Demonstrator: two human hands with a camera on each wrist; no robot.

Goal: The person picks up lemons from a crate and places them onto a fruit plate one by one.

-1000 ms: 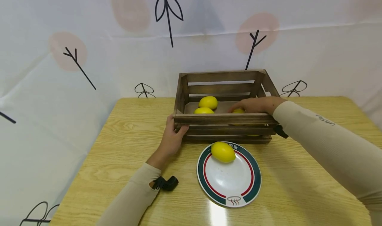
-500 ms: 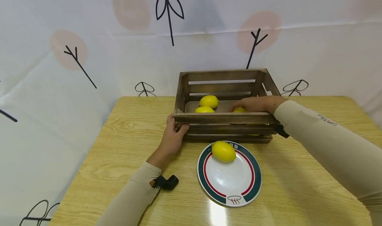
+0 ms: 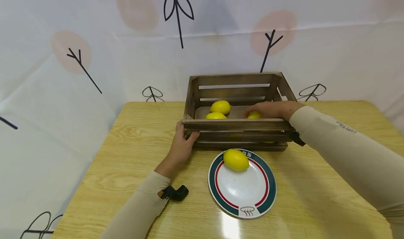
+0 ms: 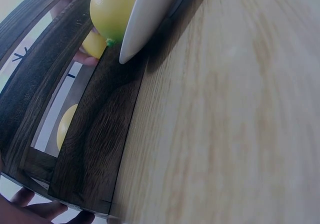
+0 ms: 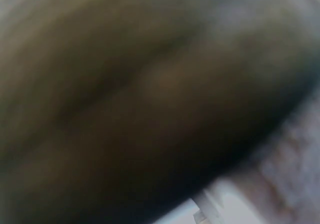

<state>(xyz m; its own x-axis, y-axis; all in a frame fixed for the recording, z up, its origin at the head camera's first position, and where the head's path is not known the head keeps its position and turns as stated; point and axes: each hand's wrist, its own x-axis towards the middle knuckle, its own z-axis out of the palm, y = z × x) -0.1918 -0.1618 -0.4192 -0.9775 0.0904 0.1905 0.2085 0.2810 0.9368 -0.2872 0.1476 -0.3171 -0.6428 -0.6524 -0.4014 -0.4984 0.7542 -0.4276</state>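
A brown slatted wooden crate (image 3: 240,126) stands on the table with several yellow lemons inside. My left hand (image 3: 181,146) grips its front left corner, thumb on the front slats; in the left wrist view the fingers (image 4: 45,209) wrap round the end. Over the front rim, my right hand (image 3: 271,110) reaches into the crate and holds a lemon (image 3: 254,115), partly hidden by the rim. Two more lemons, one behind (image 3: 220,107) and one in front (image 3: 216,116), lie in the left half. Another lemon (image 3: 236,159) rests on a white plate (image 3: 243,193) before the crate.
The pale wooden table (image 3: 135,140) ends at a white patterned cloth (image 3: 104,74) behind the crate. The plate has a green and red rim and sits close to the crate's front. A blurred brown surface (image 5: 125,104) fills most of the right wrist view.
My right hand and the lemon in it have shifted very slightly to the right inside the crate. The left hand, crate and plate stay where they were.
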